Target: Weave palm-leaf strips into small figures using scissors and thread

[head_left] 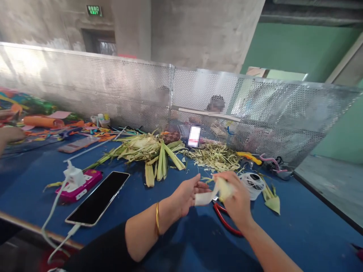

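Observation:
My left hand (187,194) and my right hand (236,198) hold a pale yellow leaf strip (210,194) between them, low over the blue table (181,234). The left fingers pinch one end of the strip. The right fingers close around the other end, which looks folded. Red-handled scissors (224,221) lie on the table right under my right hand. A white spool of thread (252,183) stands just beyond my right hand. A gold bangle circles my left wrist.
A pile of green and yellow palm leaves (150,151) and shredded trimmings (215,156) lies behind my hands. A black phone (98,198) on a cable, a pink power bank (82,185) and a white charger are at left. A perforated metal screen (113,90) borders the table; people sit behind it.

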Tool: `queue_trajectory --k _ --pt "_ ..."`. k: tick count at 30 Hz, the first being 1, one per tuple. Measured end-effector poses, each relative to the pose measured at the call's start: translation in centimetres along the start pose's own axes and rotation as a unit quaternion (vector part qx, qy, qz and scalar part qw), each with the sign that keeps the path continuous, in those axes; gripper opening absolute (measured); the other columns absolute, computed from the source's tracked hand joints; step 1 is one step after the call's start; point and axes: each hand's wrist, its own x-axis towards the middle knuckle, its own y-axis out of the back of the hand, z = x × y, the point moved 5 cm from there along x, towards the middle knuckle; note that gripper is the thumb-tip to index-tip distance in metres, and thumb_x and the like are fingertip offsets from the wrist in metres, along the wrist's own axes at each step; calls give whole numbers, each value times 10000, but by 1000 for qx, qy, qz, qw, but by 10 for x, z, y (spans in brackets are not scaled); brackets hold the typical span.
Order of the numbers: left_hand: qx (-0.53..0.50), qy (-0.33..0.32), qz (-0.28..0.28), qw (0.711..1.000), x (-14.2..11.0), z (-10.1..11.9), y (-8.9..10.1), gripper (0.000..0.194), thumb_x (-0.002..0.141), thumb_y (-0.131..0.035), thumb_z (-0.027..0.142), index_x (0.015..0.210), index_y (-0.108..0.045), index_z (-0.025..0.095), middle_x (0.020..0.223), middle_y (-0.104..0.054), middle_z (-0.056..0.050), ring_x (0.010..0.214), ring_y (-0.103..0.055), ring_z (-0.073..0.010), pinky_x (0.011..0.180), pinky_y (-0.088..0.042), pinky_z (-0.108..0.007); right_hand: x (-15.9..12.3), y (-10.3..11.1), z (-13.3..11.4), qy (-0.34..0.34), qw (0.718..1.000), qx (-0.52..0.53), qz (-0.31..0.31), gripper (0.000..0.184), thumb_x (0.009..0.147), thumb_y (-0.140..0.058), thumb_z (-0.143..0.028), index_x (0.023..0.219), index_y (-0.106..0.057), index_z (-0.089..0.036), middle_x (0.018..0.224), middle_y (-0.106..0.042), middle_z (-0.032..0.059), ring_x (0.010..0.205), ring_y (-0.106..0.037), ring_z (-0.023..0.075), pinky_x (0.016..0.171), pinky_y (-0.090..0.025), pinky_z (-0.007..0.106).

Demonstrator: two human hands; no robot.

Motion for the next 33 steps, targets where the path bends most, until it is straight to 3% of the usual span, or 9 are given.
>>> queue_trajectory --k 3,5,10,14,18,23,26,29,33 --pt "14 -20 36 999 -6 1 -4 215 927 -420 333 954 -525 147 726 -691 -72 557 -617 -137 534 -460 -233 -3 9 35 -218 970 92 47 262 767 -635 -435 788 -684 -179 739 -669 58 696 -594 214 669 -471 343" --pt "25 -23 34 999 -11 2 -8 205 926 -421 288 1030 -519 142 766 -708 -90 556 -627 -135 529 -456 -228 -4 10 47 -283 951 120 38 312 710 -677 -476 743 -674 -166 678 -645 39 658 -577 201 663 -463 335" --pt "7 12 -30 999 -11 -5 -18 283 920 -435 283 1132 -566 149 858 -724 -95 608 -664 -146 570 -490 -242 -2 2 36 -239 964 99 -69 317 728 -663 -492 729 -680 -175 653 -631 29 665 -565 190 647 -439 307" --pt "-18 67 -81 994 -7 -17 -22 309 931 -383 275 949 -646 114 794 -709 -83 622 -672 -156 583 -502 -253 -10 -10 27 -271 937 177 -129 349 714 -670 -513 695 -656 -165 616 -592 8 588 -500 146 536 -388 262" --pt "-7 69 -102 992 -2 -22 -21 233 884 -477 222 871 -668 90 822 -712 -106 656 -678 -148 600 -503 -234 -14 -15 31 -286 930 201 -117 319 714 -695 -472 746 -660 -156 603 -569 -20 576 -468 117 544 -382 239" --pt "2 55 -135 989 -1 -24 -21 186 792 -610 174 966 -641 117 874 -717 -95 668 -692 -167 575 -516 -240 -18 -18 32 -300 921 222 -111 286 709 -702 -442 784 -654 -171 635 -601 -15 522 -460 105 490 -370 230" --pt "0 57 -139 989 -1 -25 -21 178 833 -582 201 979 -643 117 904 -715 -103 685 -698 -165 549 -514 -226 -18 -18 27 -278 935 193 -104 264 720 -685 -427 779 -663 -170 648 -618 1 521 -479 117 480 -380 238" --pt "14 45 -110 993 -2 -23 -19 212 875 -560 272 909 -665 91 885 -714 -125 643 -687 -149 528 -503 -210 -16 -16 24 -242 956 148 -78 218 745 -653 -394 776 -663 -178 670 -645 16 599 -554 157 568 -448 272" --pt "49 18 -55 997 -3 -17 -15 224 894 -521 241 864 -679 84 871 -718 -128 590 -668 -127 518 -494 -201 -12 -7 24 -167 983 70 -39 237 772 -640 -336 957 -648 -189 796 -668 41 744 -613 196 698 -497 321"
